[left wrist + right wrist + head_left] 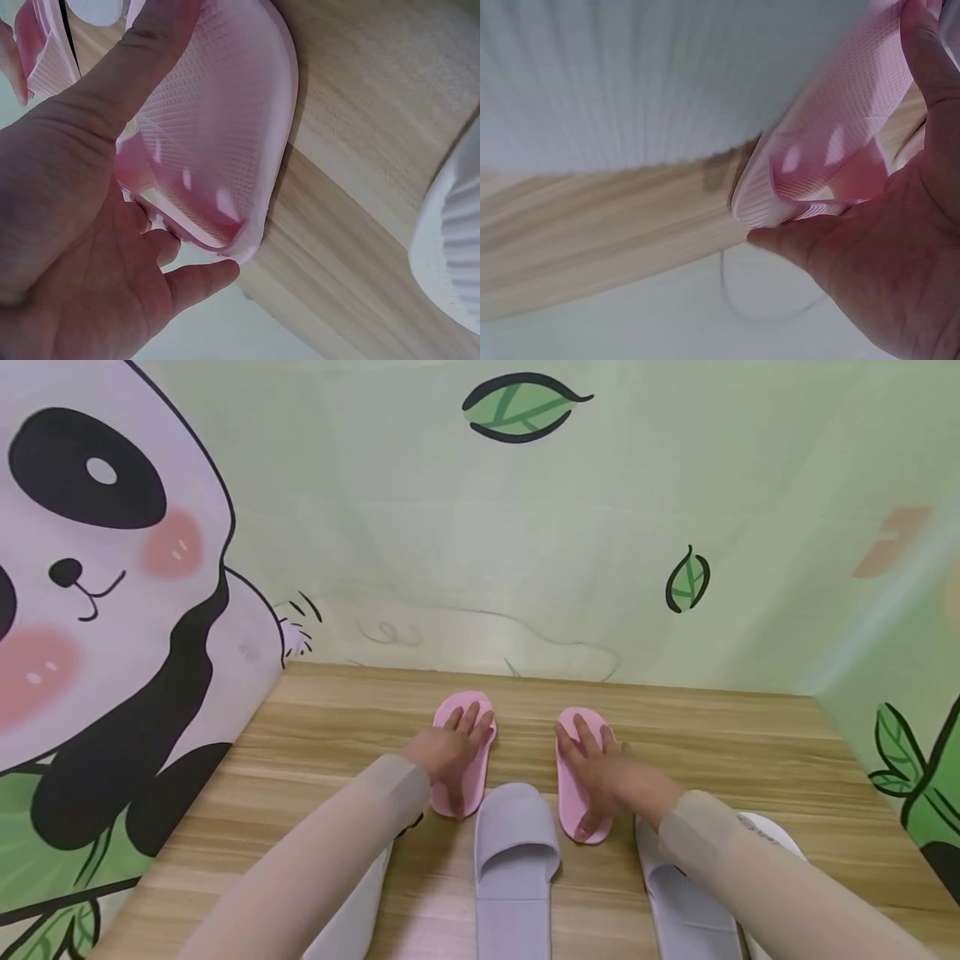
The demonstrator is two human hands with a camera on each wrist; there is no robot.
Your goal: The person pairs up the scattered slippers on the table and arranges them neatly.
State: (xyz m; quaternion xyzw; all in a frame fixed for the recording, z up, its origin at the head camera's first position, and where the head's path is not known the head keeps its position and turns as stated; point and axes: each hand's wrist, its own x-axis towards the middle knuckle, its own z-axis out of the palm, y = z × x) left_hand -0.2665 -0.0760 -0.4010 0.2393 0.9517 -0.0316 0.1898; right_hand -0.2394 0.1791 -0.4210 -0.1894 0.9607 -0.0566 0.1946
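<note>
Each hand grips one pink slipper on the worktop (675, 727), the left hand (448, 752) at 11 o'clock of the grey slipper (516, 852), the right hand (607, 772) at 1, fingers curled round the edges to keep the pair side by side

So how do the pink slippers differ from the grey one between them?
The pink slippers are smaller and lie nearer the wall; the grey slipper is larger and nearer the person. Each pink one lies under a hand, the left hand and right hand; the grey one is untouched. The pink soles show a fine grid texture; the grey strap is ribbed. All lie on the wooden floor, toes toward the wall.
</note>
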